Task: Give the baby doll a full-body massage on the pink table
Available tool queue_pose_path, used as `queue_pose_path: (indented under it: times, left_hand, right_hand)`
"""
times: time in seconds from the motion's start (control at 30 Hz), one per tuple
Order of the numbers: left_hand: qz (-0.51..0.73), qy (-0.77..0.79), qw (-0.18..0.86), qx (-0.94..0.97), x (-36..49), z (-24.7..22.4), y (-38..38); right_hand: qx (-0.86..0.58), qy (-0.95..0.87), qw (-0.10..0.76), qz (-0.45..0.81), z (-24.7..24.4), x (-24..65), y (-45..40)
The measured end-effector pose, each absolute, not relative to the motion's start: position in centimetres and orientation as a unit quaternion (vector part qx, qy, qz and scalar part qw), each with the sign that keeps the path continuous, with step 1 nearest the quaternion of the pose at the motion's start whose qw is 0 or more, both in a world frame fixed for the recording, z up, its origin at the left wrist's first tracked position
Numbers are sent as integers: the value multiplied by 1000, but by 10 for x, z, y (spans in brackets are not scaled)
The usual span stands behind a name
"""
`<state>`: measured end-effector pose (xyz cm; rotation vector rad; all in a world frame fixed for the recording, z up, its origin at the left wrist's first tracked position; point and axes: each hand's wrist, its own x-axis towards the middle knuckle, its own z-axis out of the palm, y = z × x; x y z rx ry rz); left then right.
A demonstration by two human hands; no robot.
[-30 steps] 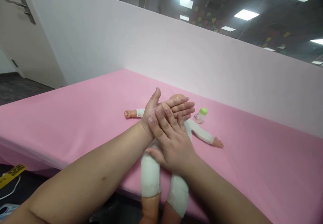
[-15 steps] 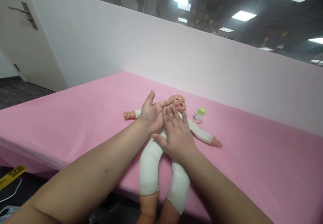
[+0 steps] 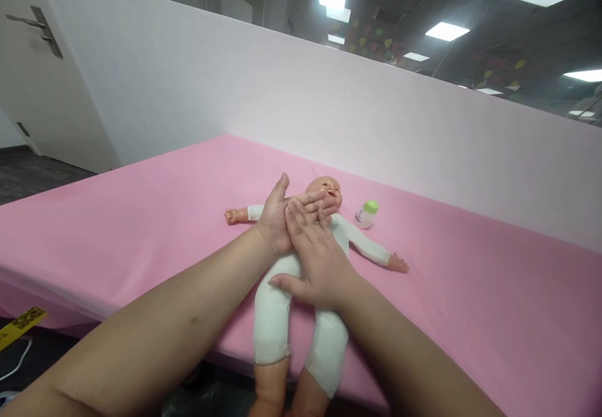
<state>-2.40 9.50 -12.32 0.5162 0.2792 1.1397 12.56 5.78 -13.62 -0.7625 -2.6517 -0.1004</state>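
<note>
A baby doll (image 3: 275, 316) in a white suit lies on its back on the pink table (image 3: 141, 216), arms spread, legs hanging over the near edge. Its head (image 3: 327, 190) points toward the far wall. My left hand (image 3: 282, 216) is held palm up over the doll's chest with fingers extended. My right hand (image 3: 315, 257) lies flat across the left palm, fingers together, pressed against it. Neither hand holds anything. The doll's torso is mostly hidden beneath both hands.
A small white bottle with a green cap (image 3: 366, 214) lies on the table just right of the doll's head. A pale partition wall (image 3: 376, 122) backs the table. A white door (image 3: 42, 59) stands at the left; floor with a yellow tag (image 3: 21, 321) below.
My right hand has slid back along the left palm toward the wrist, then forward a little. Both hands dropped lower, uncovering the doll's face.
</note>
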Motion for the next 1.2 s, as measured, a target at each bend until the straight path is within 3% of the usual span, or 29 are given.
queue_pose_path:
  times: [0.3,0.6,0.73,0.93,1.2]
  left_hand:
    - [528,112,806,243,-15,-120,93]
    - [624,152,736,214,-42,-127,112]
    - [600,150,755,219,-37,-127,109]
    - [543,174,791,223,-10,-124,91]
    - [627,230,662,341,-6,-142,104]
  right_hand:
    - [-402,-894,191,-51,-137,131,69]
    - [-292,-941,168,-3,-134,132,63]
    - [-225,-954,198,6,-134,130,57]
    - [-293,-936,196,-19,-138,128,60]
    - [-381,-898,217,34,-141,136,79]
